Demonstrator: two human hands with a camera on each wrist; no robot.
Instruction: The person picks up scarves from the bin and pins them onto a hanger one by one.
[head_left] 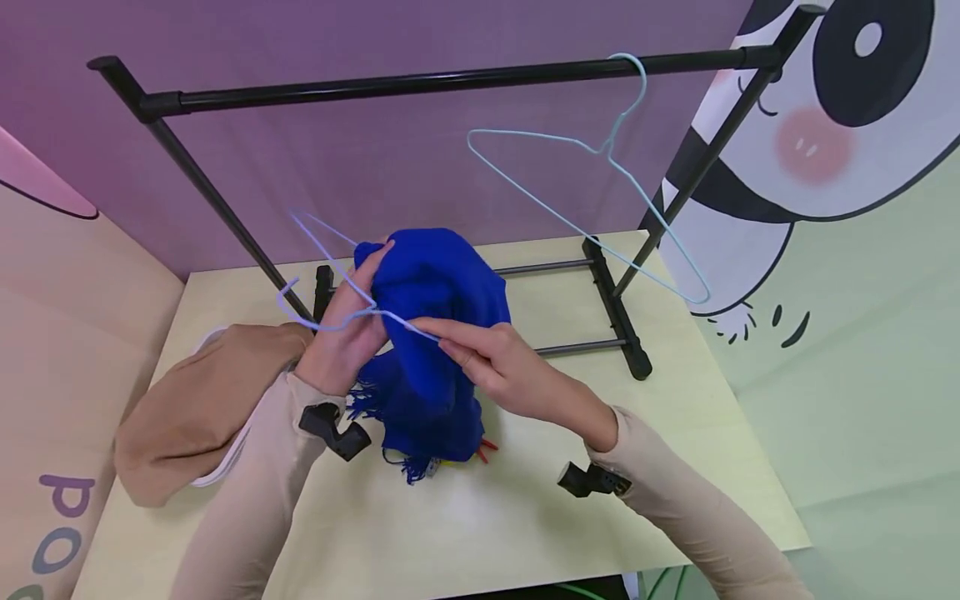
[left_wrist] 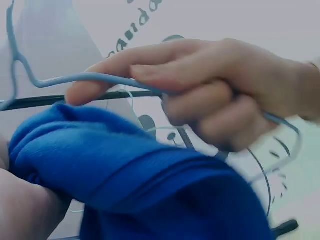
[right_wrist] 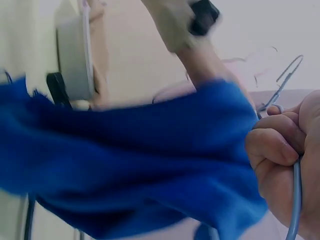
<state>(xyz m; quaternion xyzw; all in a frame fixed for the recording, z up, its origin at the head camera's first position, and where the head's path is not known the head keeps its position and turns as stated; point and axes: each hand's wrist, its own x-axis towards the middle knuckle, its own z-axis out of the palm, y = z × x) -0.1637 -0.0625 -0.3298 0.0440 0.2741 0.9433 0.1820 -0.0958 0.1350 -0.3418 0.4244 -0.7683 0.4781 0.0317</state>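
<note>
A blue fringed scarf (head_left: 450,283) hangs in folds above the table, its tassels at the lower end. My left hand (head_left: 347,346) holds the scarf's bunched upper left side. In the left wrist view, only part of that hand (left_wrist: 25,207) shows beside the cloth (left_wrist: 125,165). My right hand (head_left: 510,367) grips one arm of a light blue wire hanger (head_left: 372,310), whose hook points left past my left wrist. The right wrist view shows curled right fingers (right_wrist: 277,150) round the wire (right_wrist: 296,200). Scarf and hanger overlap; the cloth hides part of the hanger.
A black garment rack (head_left: 420,83) stands at the back, with a pale blue hanger (head_left: 536,200) on its bar toward the right. On the left lies brown cloth (head_left: 210,400) over a white-rimmed container. Small red tips (head_left: 486,450) poke out beneath the scarf.
</note>
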